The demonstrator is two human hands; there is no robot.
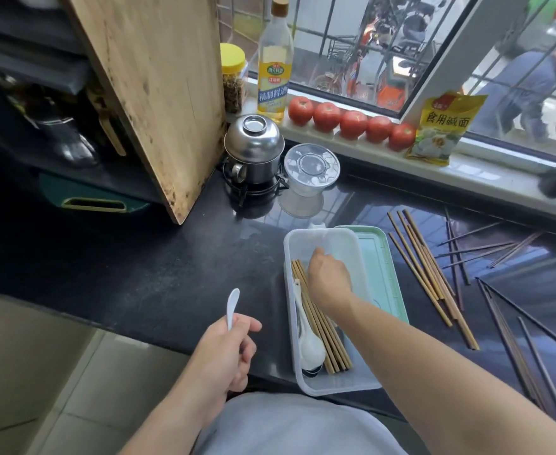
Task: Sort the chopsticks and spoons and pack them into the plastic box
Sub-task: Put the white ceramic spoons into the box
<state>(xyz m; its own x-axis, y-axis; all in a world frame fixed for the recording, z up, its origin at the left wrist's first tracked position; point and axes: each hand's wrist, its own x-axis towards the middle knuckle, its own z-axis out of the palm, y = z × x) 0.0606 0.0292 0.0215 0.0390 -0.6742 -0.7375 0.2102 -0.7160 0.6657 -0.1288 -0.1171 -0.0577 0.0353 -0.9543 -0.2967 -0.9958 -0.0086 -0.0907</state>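
Dark stone counter (pixel 171 257) under a window carries the clear plastic box (pixel 332 385), which already holds a row of light wooden chopsticks (pixel 327 336) and white spoons (pixel 311 348) along its left side, its green lid (pixel 380 267) lying just beside it. By my judgement the packing is under halfway: the right hand (pixel 331 279) reaches into the box, its grip hidden from view, the left hand (pixel 227 353) is curled around one more white spoon (pixel 232 307), and light chopsticks (pixel 429 274) and dark chopsticks (pixel 513 330) lie loose to the right. Readable print is scant: the yellow packet (pixel 440 126) on the sill shows "食用碱面", while the bottle (pixel 275 67) label is too blurred to read surely.
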